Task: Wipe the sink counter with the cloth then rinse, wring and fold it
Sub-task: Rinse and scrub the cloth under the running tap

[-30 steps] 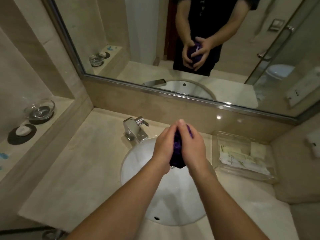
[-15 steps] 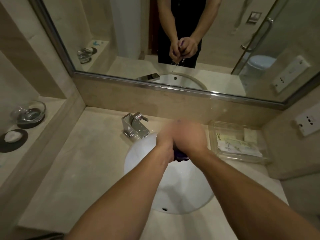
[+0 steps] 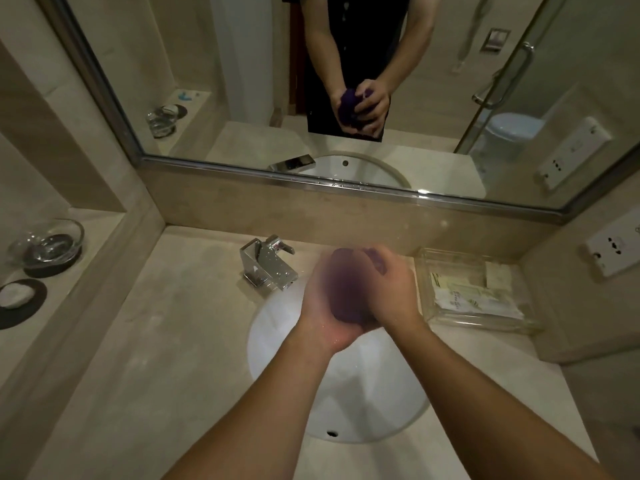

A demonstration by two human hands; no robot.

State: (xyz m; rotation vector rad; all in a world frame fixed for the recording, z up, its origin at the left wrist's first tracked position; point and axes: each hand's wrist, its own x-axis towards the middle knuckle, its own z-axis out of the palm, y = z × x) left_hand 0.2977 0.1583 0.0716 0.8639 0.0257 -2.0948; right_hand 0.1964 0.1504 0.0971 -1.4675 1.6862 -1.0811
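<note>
Cloth [image 3: 346, 289], dark purple and bunched into a wad, sits squeezed between both hands above the far half of the white sink basin [image 3: 374, 403], clear of the porcelain. The left hand [image 3: 320, 306] cups it from the left and from below. Motion blur smears that hand, so from above I cannot tell how its fingers lie. The right hand [image 3: 393, 292] presses in from the right, its fingers [image 3: 375, 263] curled over the top of the wad and clamped on it. In the mirror [image 3: 225, 81] on the back wall, the reflection shows both hands wrapped round the purple bundle, fingers closed on it. Both forearms reach in from the near edge across the basin.

A square chrome faucet [image 3: 268, 265], dotted with water drops, stands on the beige stone bench [image 3: 166, 341] at the far left rim of the basin, just left of the hands. To the right of the hands, a clear glass tray [image 3: 491, 323] rests on the bench near the back wall and holds flat paper sachets [image 3: 464, 297]. A white wall socket [image 3: 613, 249] is mounted on the right-hand wall above the tray. On the raised ledge [image 3: 79, 285] to the left, a glass dish [image 3: 48, 242] sits on a dark coaster. Nearer the camera, a small white oval bar [image 3: 15, 295] lies on a second dark coaster [image 3: 24, 313].
</note>
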